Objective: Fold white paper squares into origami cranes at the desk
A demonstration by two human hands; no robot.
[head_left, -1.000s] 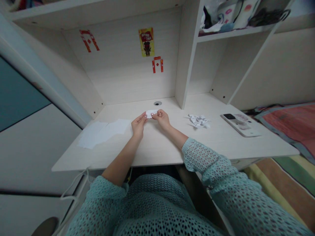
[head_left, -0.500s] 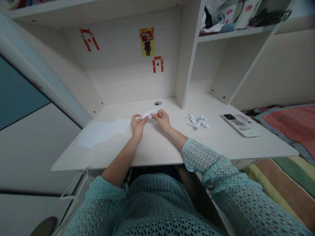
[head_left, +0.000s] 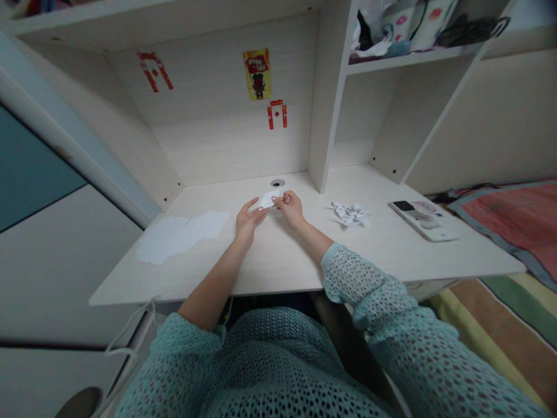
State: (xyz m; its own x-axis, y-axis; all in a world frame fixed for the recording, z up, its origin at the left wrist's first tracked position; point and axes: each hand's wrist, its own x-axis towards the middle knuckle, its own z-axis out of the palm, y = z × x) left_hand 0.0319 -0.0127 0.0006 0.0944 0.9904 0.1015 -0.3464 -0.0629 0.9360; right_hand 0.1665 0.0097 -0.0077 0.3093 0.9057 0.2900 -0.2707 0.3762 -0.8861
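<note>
A small white piece of paper (head_left: 268, 199), apparently folded, is held up over the middle of the desk. My right hand (head_left: 291, 209) pinches its right side between thumb and curled fingers. At the lower left edge, the thumb of my left hand (head_left: 248, 222) touches the paper, its index finger stretched out away from it. Fingers behind the paper are hidden. To the left lie flat white paper sheets (head_left: 178, 235), overlapping each other. On the right sits a small heap of folded white paper pieces (head_left: 349, 215).
A phone (head_left: 422, 220) in a patterned case lies at the right of the white desk (head_left: 278, 267). Behind my hands is a round cable hole (head_left: 277, 183). An upright divider (head_left: 322, 116) and a loaded shelf (head_left: 413, 58) rise at the back right.
My left index finger has straightened away from the paper. The paper has turned a little between my hands and shows more of its face. The view has shifted slightly.
</note>
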